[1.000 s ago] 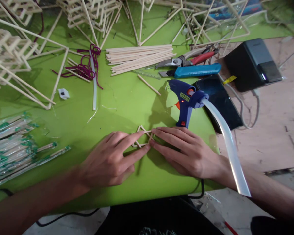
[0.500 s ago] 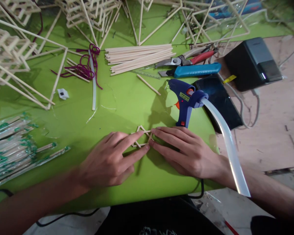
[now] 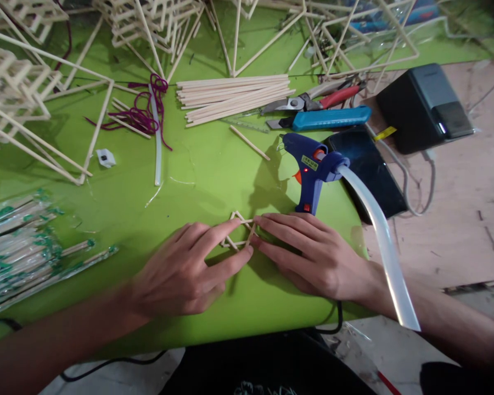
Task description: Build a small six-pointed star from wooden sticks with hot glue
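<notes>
A small frame of short wooden sticks (image 3: 239,243) lies on the green table (image 3: 206,192) between my hands. My left hand (image 3: 193,263) reaches in from the left, with the tips of its forefinger and another finger touching the frame's sticks. From the right, my right hand (image 3: 308,249) presses its fingertips against the frame's right corner. Both hands are palm down; the thumbs are mostly hidden. Just beyond my right hand stands a blue glue gun (image 3: 310,164), a long clear glue stick (image 3: 379,225) curving out of its back.
Beyond lie bare sticks (image 3: 234,96), pruning shears (image 3: 308,101), a blue cutter (image 3: 329,117) and purple cord (image 3: 146,112). A phone (image 3: 370,170) and black box (image 3: 426,109) are right, wrapped chopsticks (image 3: 24,247) left, large stick structures (image 3: 16,88) behind.
The fingers of my left hand have shifted very slightly on the small frame. My right hand has barely moved.
</notes>
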### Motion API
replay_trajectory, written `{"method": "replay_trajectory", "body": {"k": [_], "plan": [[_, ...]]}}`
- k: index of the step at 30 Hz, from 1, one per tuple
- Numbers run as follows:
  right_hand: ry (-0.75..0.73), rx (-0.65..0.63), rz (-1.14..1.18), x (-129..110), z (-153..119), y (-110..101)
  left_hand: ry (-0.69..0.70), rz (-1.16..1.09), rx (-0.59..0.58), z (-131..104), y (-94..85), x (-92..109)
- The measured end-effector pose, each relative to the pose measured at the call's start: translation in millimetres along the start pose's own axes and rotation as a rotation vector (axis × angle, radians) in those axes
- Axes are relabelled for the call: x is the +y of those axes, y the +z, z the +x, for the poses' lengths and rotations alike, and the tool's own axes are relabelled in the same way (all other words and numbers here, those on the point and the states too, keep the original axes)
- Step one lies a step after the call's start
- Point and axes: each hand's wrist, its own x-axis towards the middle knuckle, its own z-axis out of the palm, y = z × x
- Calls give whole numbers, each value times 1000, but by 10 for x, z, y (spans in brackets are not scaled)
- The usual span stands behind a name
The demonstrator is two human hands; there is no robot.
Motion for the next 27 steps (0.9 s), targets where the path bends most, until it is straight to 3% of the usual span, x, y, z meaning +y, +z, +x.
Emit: {"method": "replay_trajectory", "body": {"k": [6,27], "plan": [[-6,1,-4,8,12,6,49,50,49,20,-22,10],[-15,25,-14,15,27,2,78,160,35,25,-30,37]]}}
